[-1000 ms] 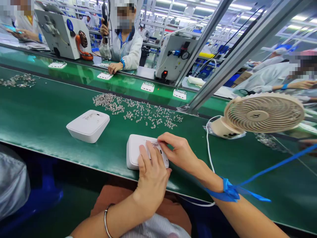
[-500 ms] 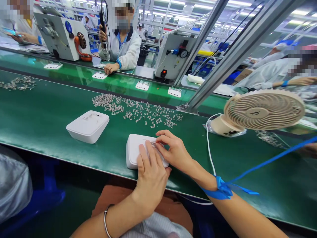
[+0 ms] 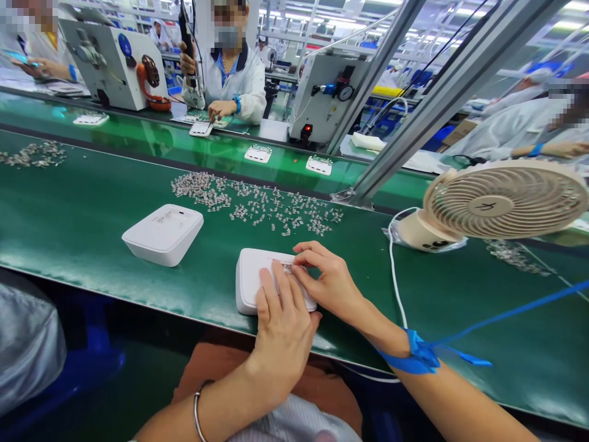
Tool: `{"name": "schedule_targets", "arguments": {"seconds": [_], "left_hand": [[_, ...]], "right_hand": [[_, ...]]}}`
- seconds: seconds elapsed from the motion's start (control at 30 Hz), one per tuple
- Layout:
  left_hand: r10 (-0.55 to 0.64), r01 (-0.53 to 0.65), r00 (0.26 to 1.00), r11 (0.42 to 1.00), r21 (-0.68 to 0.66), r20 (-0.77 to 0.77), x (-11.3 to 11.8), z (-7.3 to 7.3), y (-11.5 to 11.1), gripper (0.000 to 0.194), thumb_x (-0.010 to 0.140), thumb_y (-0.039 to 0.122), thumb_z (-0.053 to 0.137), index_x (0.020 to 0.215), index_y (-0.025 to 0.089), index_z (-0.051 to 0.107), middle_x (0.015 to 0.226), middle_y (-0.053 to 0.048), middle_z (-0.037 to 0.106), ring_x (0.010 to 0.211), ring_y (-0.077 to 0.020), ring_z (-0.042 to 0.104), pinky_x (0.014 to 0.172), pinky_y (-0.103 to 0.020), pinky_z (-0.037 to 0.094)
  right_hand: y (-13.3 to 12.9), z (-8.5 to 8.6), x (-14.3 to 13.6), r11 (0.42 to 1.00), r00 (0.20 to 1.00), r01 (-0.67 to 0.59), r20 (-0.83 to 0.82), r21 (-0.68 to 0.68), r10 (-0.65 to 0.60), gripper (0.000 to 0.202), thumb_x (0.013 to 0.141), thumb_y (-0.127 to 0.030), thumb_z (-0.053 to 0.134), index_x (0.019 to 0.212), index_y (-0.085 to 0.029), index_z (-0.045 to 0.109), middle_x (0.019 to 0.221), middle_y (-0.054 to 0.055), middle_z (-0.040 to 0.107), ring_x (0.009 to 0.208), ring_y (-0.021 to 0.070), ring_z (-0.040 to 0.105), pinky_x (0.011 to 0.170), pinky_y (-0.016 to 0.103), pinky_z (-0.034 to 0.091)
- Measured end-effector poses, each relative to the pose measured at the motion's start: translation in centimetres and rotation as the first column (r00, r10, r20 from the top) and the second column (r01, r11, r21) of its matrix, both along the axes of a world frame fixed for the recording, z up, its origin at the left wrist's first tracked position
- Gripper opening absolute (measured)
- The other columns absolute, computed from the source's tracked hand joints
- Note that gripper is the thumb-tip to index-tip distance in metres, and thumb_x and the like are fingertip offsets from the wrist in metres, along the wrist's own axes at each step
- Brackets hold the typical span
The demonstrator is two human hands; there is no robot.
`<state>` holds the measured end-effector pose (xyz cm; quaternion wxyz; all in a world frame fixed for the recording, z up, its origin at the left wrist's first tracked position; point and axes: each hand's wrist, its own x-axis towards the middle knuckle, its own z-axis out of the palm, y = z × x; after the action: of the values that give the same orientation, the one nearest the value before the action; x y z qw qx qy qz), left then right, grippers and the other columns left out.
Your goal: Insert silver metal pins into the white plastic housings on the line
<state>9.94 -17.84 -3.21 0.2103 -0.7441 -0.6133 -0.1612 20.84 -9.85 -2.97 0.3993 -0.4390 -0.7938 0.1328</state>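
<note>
A white plastic housing [image 3: 248, 279] with rounded corners lies at the near edge of the green bench, under both my hands. My left hand [image 3: 283, 325] grips it, with fingers stretched over its top and the thumb by its right side. My right hand [image 3: 326, 276] has thumb and fingers bent together at a recess in the top, where small metal bits show. What the fingertips pinch, if anything, is hidden. Left of my hands rests a second white housing [image 3: 163, 236], a shallow recess in its top. Behind them, small metal parts [image 3: 257, 199] lie scattered in a loose pile.
A beige fan [image 3: 497, 202] with a white cable stands on the right. A slanted metal post [image 3: 414, 104] rises behind it. White units with circuit boards [image 3: 257, 153] sit on the far green belt, where a masked co-worker [image 3: 234, 80] handles one. My right wrist wears a blue strap [image 3: 416, 353].
My hands stay on the same housing with hardly any shift. Across the belt, the co-worker's hand and the unit under it have moved right. The view has shifted slightly.
</note>
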Motion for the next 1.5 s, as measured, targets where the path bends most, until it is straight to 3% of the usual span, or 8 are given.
{"name": "schedule_targets", "arguments": {"seconds": [0.2,0.47,0.67,0.83,1.1,1.23,1.33,1.5], "left_hand": [[-0.010,0.010,1.000,1.000,-0.014,-0.020,-0.2,0.0,0.1,0.060,0.085,0.047,0.049,0.128,0.005,0.049,0.136,-0.019,0.046,0.121,-0.0357,0.046,0.090,-0.039,0.037],[0.003,-0.003,0.999,1.000,-0.005,-0.053,-0.3,0.2,0.4,0.059,0.085,0.048,0.047,0.127,0.007,0.051,0.133,-0.017,0.049,0.117,-0.0344,0.048,0.086,-0.038,0.036],[-0.015,0.016,0.999,0.999,-0.037,0.043,-0.2,-0.3,0.3,0.056,0.088,0.042,0.042,0.131,0.006,0.046,0.135,-0.018,0.047,0.120,-0.0344,0.045,0.090,-0.040,0.031],[0.006,-0.005,0.999,1.000,0.016,-0.050,-0.2,0.1,0.4,0.056,0.087,0.045,0.045,0.127,0.005,0.050,0.133,-0.017,0.050,0.118,-0.0340,0.048,0.086,-0.038,0.035],[0.020,-0.019,0.992,1.000,0.008,-0.122,-0.2,0.4,-0.2,0.054,0.086,0.040,0.047,0.127,0.005,0.050,0.135,-0.016,0.048,0.119,-0.0316,0.047,0.088,-0.037,0.040],[0.085,-0.098,0.990,0.989,-0.115,-0.112,-1.8,2.2,1.1,0.046,0.084,0.018,0.048,0.127,0.000,0.048,0.132,-0.022,0.049,0.106,-0.0301,0.055,0.080,-0.036,0.044],[0.195,-0.222,0.969,0.957,-0.185,-0.149,-4.2,3.6,3.5,0.044,0.086,0.017,0.044,0.121,-0.010,0.048,0.120,-0.032,0.053,0.088,-0.0306,0.060,0.068,-0.037,0.045],[0.265,-0.291,0.936,0.953,-0.080,-0.233,-6.8,3.3,4.3,0.039,0.086,0.022,0.047,0.113,-0.006,0.055,0.121,-0.032,0.052,0.093,-0.0342,0.058,0.071,-0.040,0.043]], "right_hand": [[0.3,0.4,-0.2,0.999,0.999,0.027,0.047,-0.029,-0.026,0.013,0.076,-0.013,0.049,0.064,-0.018,0.054,0.089,0.008,0.060,0.073,0.0149,0.060,0.066,0.029,0.051],[-0.9,0.2,1.0,0.978,0.988,-0.046,-0.156,-0.202,0.014,0.017,0.081,-0.018,0.048,0.080,-0.019,0.065,0.104,0.010,0.063,0.100,0.0203,0.061,0.074,0.030,0.053],[-1.5,0.0,1.1,0.997,0.998,-0.057,0.025,-0.044,0.058,0.023,0.085,-0.017,0.043,0.088,-0.020,0.066,0.110,0.011,0.062,0.103,0.0196,0.061,0.084,0.034,0.053],[-0.9,0.8,1.5,0.993,0.971,-0.114,0.209,-0.020,0.116,0.026,0.084,-0.015,0.039,0.086,-0.018,0.066,0.108,0.013,0.061,0.090,0.0194,0.063,0.076,0.034,0.055],[-0.4,-1.1,0.3,0.998,0.989,0.055,-0.139,0.030,-0.050,0.010,0.083,-0.017,0.049,0.078,-0.019,0.057,0.086,0.007,0.062,0.079,0.0154,0.061,0.067,0.028,0.051],[-0.6,-2.1,0.2,0.992,0.982,0.119,-0.145,-0.033,-0.123,0.010,0.085,-0.021,0.048,0.085,-0.018,0.058,0.081,0.006,0.061,0.068,0.0133,0.057,0.063,0.027,0.049],[-0.7,-2.1,0.4,0.991,0.985,0.121,-0.119,-0.052,-0.126,0.012,0.085,-0.023,0.047,0.087,-0.018,0.058,0.080,0.005,0.061,0.067,0.0136,0.056,0.064,0.028,0.048],[-0.5,-1.4,-0.1,0.980,0.976,0.084,-0.183,-0.181,-0.117,0.018,0.082,-0.032,0.053,0.091,-0.019,0.060,0.087,0.005,0.063,0.074,0.0151,0.057,0.070,0.030,0.048]]}}
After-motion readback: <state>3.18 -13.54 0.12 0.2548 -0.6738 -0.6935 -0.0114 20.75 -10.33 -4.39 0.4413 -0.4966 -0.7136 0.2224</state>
